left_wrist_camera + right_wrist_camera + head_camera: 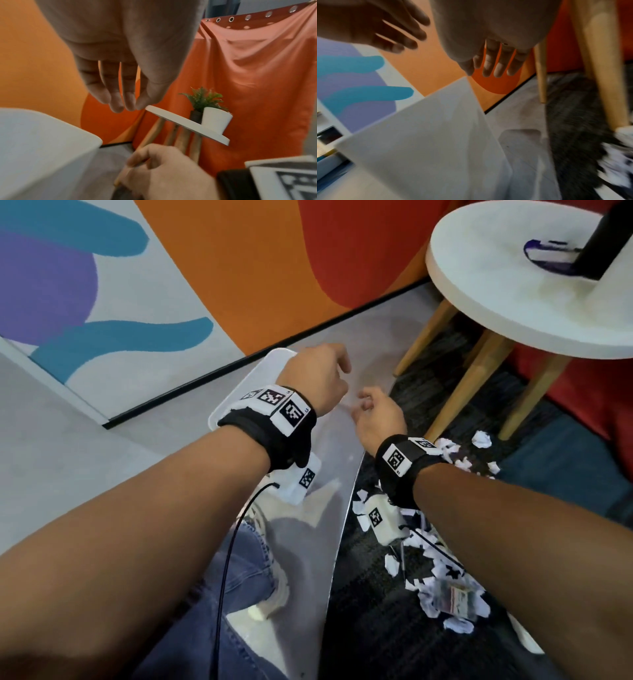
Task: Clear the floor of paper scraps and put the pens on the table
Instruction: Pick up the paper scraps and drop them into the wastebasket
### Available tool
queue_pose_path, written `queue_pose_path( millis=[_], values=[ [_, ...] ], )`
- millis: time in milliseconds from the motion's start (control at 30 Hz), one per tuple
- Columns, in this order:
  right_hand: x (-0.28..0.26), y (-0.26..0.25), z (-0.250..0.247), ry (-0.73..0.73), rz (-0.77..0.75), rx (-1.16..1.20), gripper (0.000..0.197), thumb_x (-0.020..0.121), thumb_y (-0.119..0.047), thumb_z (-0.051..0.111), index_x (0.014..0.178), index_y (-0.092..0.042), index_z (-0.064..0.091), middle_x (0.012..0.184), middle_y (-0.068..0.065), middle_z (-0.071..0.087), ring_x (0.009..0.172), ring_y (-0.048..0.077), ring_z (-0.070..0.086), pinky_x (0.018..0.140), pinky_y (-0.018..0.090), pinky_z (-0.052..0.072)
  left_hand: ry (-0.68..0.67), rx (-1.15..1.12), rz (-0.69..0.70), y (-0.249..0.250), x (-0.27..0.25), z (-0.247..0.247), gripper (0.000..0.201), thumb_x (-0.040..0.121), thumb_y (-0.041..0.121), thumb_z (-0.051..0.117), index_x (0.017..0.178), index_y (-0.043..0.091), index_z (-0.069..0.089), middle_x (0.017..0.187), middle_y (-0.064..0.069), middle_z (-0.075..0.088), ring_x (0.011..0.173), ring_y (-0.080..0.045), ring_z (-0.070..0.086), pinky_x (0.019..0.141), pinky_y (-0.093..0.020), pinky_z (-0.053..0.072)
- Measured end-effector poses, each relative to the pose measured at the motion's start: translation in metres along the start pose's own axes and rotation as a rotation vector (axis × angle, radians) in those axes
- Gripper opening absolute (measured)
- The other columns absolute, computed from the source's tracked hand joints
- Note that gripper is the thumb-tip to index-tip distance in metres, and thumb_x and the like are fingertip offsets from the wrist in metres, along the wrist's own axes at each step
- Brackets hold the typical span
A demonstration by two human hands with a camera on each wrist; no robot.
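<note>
- While both hands hang over the white bin [270, 361], the job looks to me barely started: the paper scraps [445, 573] are strewn in a thick patch on the dark carpet [376, 628], near the wooden legs of the little round table and well apart from the bin.
- The left hand [315, 378] is above the bin's far corner. Its fingers [116, 100] hang loose and straight, with nothing in them.
- The right hand [376, 419] is just beside it, over the clear plastic sheet [308, 542] that runs down from the bin across the floor.
  - From the right wrist its fingers [498, 67] look straight. From the other wrist the forefinger and thumb seem to close together.
  - I cannot tell whether they pinch the edge of the plastic or hold nothing.
- A thin dark stick [403, 563] lies among the scraps. It may be one of the pens, but it is too slim and blurred to be sure.
- On the round white tabletop [496, 302] I can make out a dark upright object [603, 244], a purple shape [548, 258] beside it, and a potted plant [216, 120] seen from the left wrist. I see nothing there that is plainly a pen.
- By my reckoning, nearly everything is left: gathering the scraps off the carpet into the bin or plastic, and lifting whatever pens lie among them up to the tabletop.
</note>
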State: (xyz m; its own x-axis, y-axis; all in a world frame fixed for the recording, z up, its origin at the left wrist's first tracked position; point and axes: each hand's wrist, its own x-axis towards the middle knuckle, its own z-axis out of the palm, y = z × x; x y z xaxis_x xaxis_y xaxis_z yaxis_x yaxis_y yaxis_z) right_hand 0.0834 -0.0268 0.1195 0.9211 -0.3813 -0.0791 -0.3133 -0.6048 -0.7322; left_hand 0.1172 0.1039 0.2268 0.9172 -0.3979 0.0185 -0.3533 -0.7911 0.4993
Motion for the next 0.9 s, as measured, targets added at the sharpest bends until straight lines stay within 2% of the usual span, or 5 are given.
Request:
queue_pose_path(
  millis=[200,500,600,733,900],
  values=[
    [-0.017,0.106,0.0,-0.2,0.278,-0.116,0.01,0.087,-0.028,0.066,0.091,-0.019,0.064,0.087,0.004,0.065,0.088,0.025,0.062,0.081,0.032,0.052,-0.246,0.006,0.047,0.022,-0.005,0.087,0.022,0.084,0.007,0.054,0.1,0.018,0.064,0.099,-0.005,0.068,0.095,-0.024,0.06,0.076,-0.028,0.044],
    [-0.04,0.21,0.052,-0.487,0.51,-0.137,0.022,0.076,-0.031,0.077,0.067,-0.023,0.059,0.084,0.002,0.067,0.084,0.024,0.065,0.08,0.035,0.055,-0.617,0.076,-0.2,-0.037,-0.005,0.213,0.019,0.082,0.014,0.062,0.099,0.021,0.063,0.103,-0.002,0.066,0.1,-0.025,0.061,0.079,-0.027,0.046],
    [-0.042,0.222,0.068,-0.521,0.503,-0.205,0.015,0.078,-0.032,0.074,0.08,-0.024,0.061,0.096,0.003,0.068,0.093,0.024,0.064,0.077,0.026,0.048,-0.661,0.093,-0.278,-0.054,-0.002,0.24,0.015,0.084,0.022,0.062,0.099,0.024,0.062,0.101,0.003,0.064,0.099,-0.023,0.062,0.081,-0.026,0.046],
    [-0.031,0.228,0.084,-0.523,0.375,-0.233,0.021,0.086,-0.02,0.063,0.106,-0.019,0.062,0.11,0.01,0.065,0.106,0.03,0.06,0.086,0.03,0.046,-0.687,0.132,-0.321,-0.072,-0.004,0.273,0.022,0.084,0.031,0.061,0.104,0.022,0.061,0.11,-0.001,0.066,0.103,-0.025,0.061,0.085,-0.026,0.046],
    [-0.009,0.231,0.102,-0.498,0.205,-0.255,0.03,0.083,-0.005,0.052,0.109,-0.013,0.063,0.115,0.014,0.058,0.108,0.034,0.056,0.088,0.037,0.047,-0.703,0.089,-0.354,-0.082,-0.016,0.313,0.031,0.088,0.02,0.059,0.117,0.012,0.054,0.112,-0.014,0.064,0.106,-0.034,0.061,0.084,-0.034,0.046]
  ],
)
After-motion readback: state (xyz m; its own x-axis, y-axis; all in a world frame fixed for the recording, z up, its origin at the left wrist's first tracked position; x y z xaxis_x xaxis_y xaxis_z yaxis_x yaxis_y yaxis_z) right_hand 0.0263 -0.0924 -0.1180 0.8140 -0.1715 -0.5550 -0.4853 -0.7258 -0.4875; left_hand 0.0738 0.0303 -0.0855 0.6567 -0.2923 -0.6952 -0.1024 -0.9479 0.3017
